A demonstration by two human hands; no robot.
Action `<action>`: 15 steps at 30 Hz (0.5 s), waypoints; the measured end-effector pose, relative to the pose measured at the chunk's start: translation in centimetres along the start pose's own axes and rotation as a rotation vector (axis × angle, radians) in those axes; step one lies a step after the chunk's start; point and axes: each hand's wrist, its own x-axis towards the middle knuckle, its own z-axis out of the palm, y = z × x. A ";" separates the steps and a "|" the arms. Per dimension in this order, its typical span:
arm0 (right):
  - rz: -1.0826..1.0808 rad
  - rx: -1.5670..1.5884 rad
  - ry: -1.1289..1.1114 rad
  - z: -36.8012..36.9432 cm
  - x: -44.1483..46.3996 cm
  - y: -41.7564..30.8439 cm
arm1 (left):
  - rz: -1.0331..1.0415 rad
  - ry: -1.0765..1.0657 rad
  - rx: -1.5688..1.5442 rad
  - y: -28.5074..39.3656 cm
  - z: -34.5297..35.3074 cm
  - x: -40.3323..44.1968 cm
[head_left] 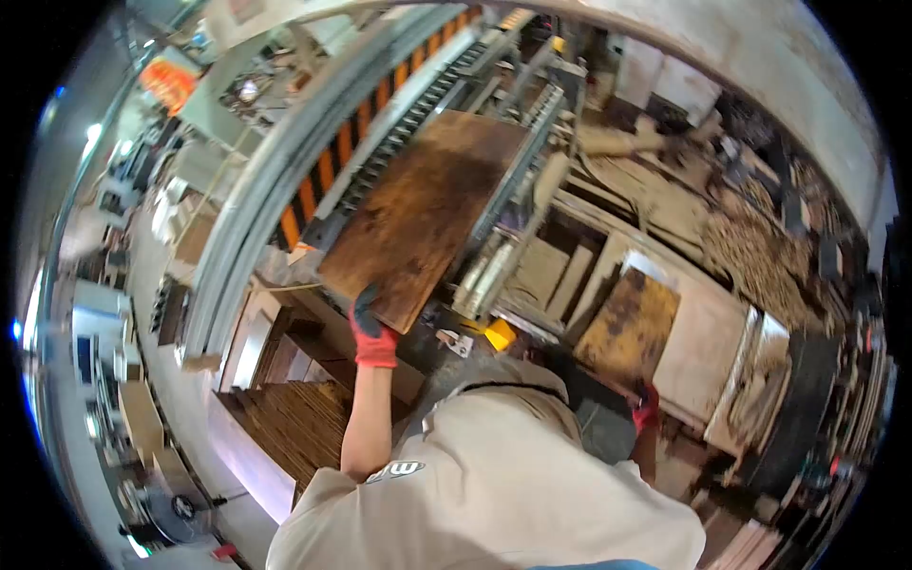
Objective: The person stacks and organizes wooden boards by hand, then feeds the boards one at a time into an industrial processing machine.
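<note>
My left hand, in a red glove with dark fingers, grips the near end of a long brown wooden board. The board lies tilted across the machine's rails, its far end away from me. On my right, a shorter yellowish board with dark stains rests over a pale flat panel. My right hand, also red-gloved, is closed at this board's near right corner; its fingers are partly hidden.
Beside the long board runs a metal beam with orange-black stripes and a roller chain. A stack of brown boards stands at my left. A yellow piece sits near my body. Shavings are heaped at right.
</note>
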 end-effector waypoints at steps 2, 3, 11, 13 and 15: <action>0.187 -0.119 0.108 3.4 -2.1 -1.1 | -0.033 -0.042 -0.006 -1.7 -1.1 4.0; 0.123 -0.101 0.036 -0.1 0.1 1.7 | -0.037 -0.077 -0.003 -1.7 -0.2 4.9; -0.716 -0.629 -0.172 27.2 11.3 -3.8 | 0.069 0.128 0.064 -3.3 1.5 10.7; -0.764 -0.547 -0.269 42.8 7.4 -9.4 | 0.195 0.173 0.209 -2.4 1.5 11.0; -0.719 -0.362 -0.496 53.5 6.0 -11.1 | 0.188 0.109 0.105 -1.6 3.8 9.4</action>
